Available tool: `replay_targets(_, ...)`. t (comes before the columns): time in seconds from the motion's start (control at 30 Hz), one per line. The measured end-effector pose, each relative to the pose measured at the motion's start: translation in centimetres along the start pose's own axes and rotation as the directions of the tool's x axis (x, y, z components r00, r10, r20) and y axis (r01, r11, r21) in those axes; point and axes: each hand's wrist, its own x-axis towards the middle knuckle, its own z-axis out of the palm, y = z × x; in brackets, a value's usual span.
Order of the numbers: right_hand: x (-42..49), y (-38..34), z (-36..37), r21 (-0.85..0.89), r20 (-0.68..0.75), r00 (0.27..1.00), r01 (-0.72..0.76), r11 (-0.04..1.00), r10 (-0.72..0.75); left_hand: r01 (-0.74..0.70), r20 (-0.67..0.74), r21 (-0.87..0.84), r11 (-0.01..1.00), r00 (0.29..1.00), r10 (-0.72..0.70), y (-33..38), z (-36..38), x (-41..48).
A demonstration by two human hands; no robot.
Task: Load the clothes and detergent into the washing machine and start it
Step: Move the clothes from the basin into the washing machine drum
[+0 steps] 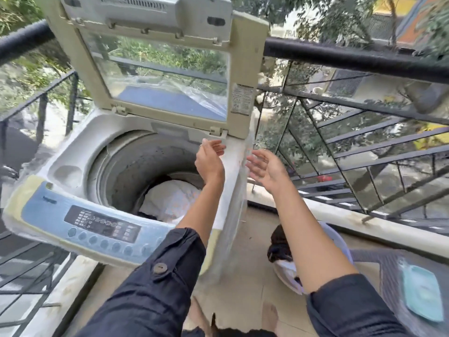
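Both hands are up in the air by the machine's right rim. L hand [210, 161] is over the far-right edge of the drum [136, 166], fingers loosely spread, a bit curled, holding nothing. R hand [266, 169] is just beside it, off the machine's side, fingers spread, also empty. The two are apart, not touching.

The washing machine [73, 152] is a top-loader w/ its lid [243, 45] standing upright, open. Down in the drum I see a white bundle of clothes [170, 200] w/ sth dark at its edges. The control panel [102, 224] is at the front, nearest me.

On the balcony floor [247, 263], right of the machine and under my R forearm, sits a pale basin [340, 239] w/ dark clothes [279, 244] and some white fabric in it. Far right, a teal flat item [422, 295] lies on a grey table [379, 271]. It's poss. a detergent pouch, but too blurred at the frame edge to tell. A black railing [352, 54] runs behind the machine.
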Motion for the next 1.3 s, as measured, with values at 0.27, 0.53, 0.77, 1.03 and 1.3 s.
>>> replay_targets(0.27,-0.8,-2.0,-13.6,-0.062,-0.109,0.993,-0.050,0.997,0.043,0.037,0.131,0.063,0.997,0.990,-0.045,-6.1,9.4,-7.6)
replay_targets(0.53,-0.1,-1.0,-25.0,-0.010,-0.266,0.959,-0.106,0.994,0.100,0.202,0.152,0.274,0.940,0.956,-0.250,-14.5,14.1,-11.7)
replay_targets(0.77,4.6,3.7,-32.4,0.057,-0.388,0.904,-0.171,0.984,0.180,0.207,0.189,0.539,0.817,0.915,-0.356,-22.6,16.6,-11.3)
replay_targets(1.03,14.0,15.8,-40.0,0.046,-0.489,0.815,-0.332,0.942,0.311,0.254,0.090,0.740,0.623,0.880,-0.466,-38.1,18.8,-8.3)
replay_targets(1.3,21.0,25.9,-43.9,0.240,-0.485,0.710,-0.454,0.858,0.511,0.353,0.028,0.757,0.550,0.823,-0.567,-50.8,20.7,-6.8)
